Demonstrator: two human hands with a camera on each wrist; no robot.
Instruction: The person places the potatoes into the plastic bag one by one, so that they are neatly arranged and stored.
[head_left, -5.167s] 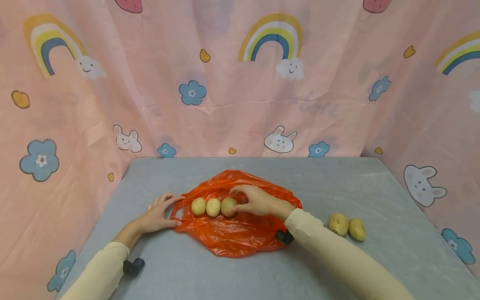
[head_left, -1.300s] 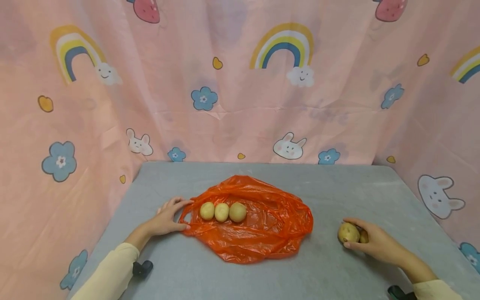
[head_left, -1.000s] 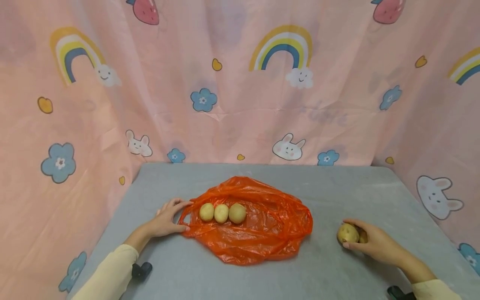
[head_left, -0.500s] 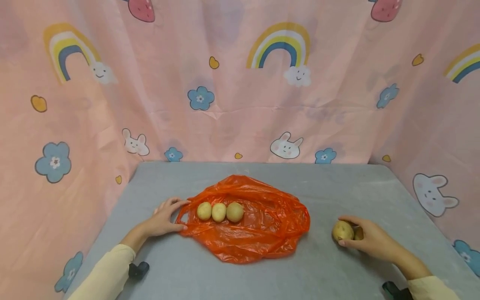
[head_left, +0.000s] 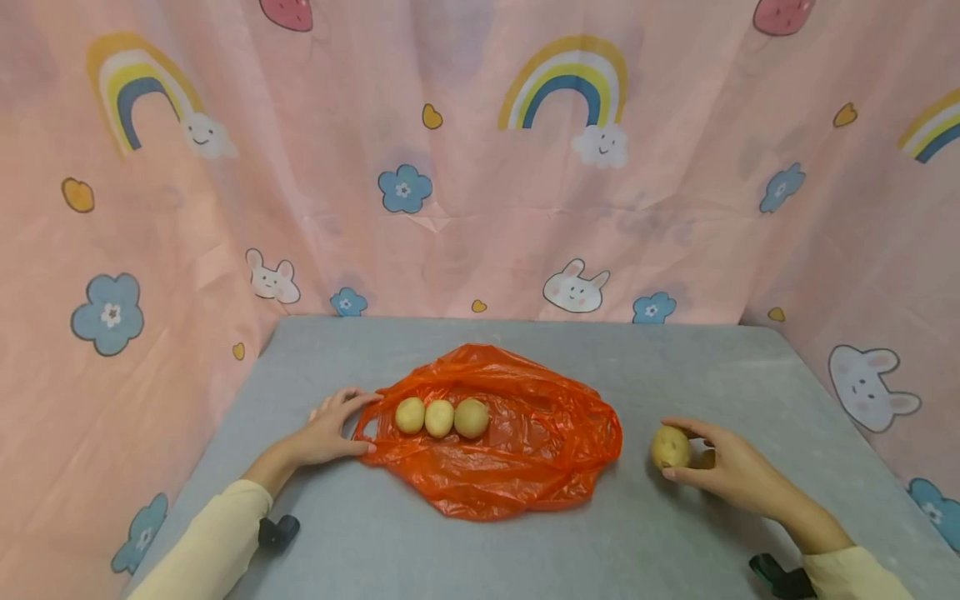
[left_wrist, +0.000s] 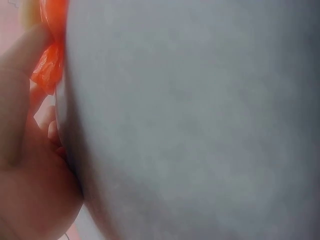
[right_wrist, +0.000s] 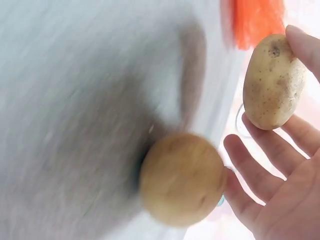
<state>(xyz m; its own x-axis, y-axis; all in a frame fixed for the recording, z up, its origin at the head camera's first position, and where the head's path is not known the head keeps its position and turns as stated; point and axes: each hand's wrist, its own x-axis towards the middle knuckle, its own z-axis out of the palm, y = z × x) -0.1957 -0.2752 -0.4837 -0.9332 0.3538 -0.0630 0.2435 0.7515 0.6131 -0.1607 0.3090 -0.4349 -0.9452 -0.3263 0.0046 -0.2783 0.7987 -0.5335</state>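
An orange plastic bag (head_left: 510,479) lies spread on the grey table, with three potatoes (head_left: 439,418) in a row on it near its left handle. At that handle my left hand (head_left: 322,433) rests with thumb and fingers spread, touching the plastic; the left wrist view shows the thumb against the bag (left_wrist: 49,65). Right of the bag, my right hand (head_left: 738,471) pinches a potato (right_wrist: 274,82) between thumb and fingertips, held off the table. Another potato (right_wrist: 182,180) sits on the table beside its little finger, mostly hidden by the hand in the head view.
The grey table (head_left: 675,367) ends at the back and sides against a pink patterned curtain (head_left: 480,250). Dark wrist devices sit on both arms, the left one (head_left: 277,533) and the right one (head_left: 780,577).
My right hand has gone from the third potato on the bag to the potatoes at right, gripped one and shifted it slightly left and up. My left hand has stayed at the handle.
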